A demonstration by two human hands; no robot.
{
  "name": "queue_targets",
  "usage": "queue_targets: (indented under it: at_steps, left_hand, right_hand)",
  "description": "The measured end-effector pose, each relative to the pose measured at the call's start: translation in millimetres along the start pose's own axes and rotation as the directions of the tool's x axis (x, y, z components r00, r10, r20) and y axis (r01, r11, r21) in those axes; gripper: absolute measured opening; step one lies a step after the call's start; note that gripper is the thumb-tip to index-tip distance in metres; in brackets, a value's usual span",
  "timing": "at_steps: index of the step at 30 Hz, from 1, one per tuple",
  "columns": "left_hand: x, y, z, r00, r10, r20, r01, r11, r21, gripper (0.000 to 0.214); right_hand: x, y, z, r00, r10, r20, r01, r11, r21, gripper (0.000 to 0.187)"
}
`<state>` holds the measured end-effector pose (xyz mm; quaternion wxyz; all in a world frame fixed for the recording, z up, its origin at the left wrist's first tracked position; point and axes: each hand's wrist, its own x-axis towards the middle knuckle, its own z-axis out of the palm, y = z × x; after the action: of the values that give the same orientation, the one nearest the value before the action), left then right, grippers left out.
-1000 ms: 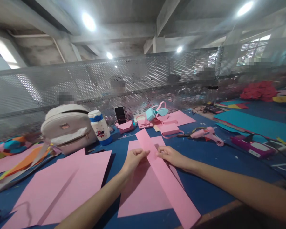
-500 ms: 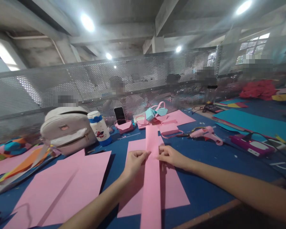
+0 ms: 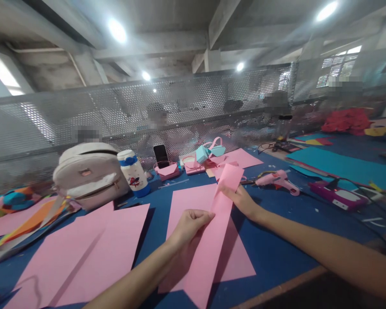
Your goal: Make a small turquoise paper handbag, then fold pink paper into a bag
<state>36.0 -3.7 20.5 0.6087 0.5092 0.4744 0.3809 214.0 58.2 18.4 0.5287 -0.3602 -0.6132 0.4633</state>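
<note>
Since the frame half a second back: right hand (image 3: pixel 241 199) has slid away from the left one, up toward the far end of the long pink paper strip (image 3: pixel 212 231); strip now leans right instead of running straight away.

Perforated grey metal screen (image 3: pixel 116 116) along the far edge, dotted with round holes, dull sheen.

Blue felt-like tabletop (image 3: pixel 276 231), matte, flecked with small paper scraps.

Large pink paper sheets (image 3: pixel 83 253) at left, flat, overlapping, one diagonal crease.

Rectangular pink paper sheet (image 3: pixel 189 199) lies flat under the strip, smooth, crisp edges.

Strip: thin card, smooth, held above that sheet in front of the person, near end pointing down toward the table edge.

White rounded backpack (image 3: pixel 86 171), soft leather look, gold zip, behind the left sheets.

Left hand (image 3: pixel 189 223): thumb and fingers pinched together on the strip's left edge, about mid-length.

Right hand: fingertips closed on the strip's right edge, near its far end.

Pink plastic glue gun (image 3: pixel 276 179) lies on its side, right of the hands.

White cylindrical bottle (image 3: pixel 131 171), blue band, upright just beside the backpack.

Black smartphone (image 3: pixel 161 155), glossy, propped upright in a pink paper holder.
</note>
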Motion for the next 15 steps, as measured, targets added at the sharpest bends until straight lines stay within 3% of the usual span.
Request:
queue_targets:
  at_steps: [8, 15]
  left_hand:
    - [-13.8, 11.2, -2.5, 0.987, 0.126, -0.097, -0.113, 0.986, 0.122, 0.057]
    - [-63.4, -6.4, -17.8, 0.971, 0.158, -0.181, -0.106, 0.958, 0.268, 0.051]
  right_hand:
    - [14.8, -8.9, -21.5, 0.971, -0.13, -0.2, 0.135, 0.991, 0.013, 0.044]
    - [16.0, -12.7, -23.2, 0.968, -0.135, -0.21, 0.156, 0.984, 0.084, 0.047]
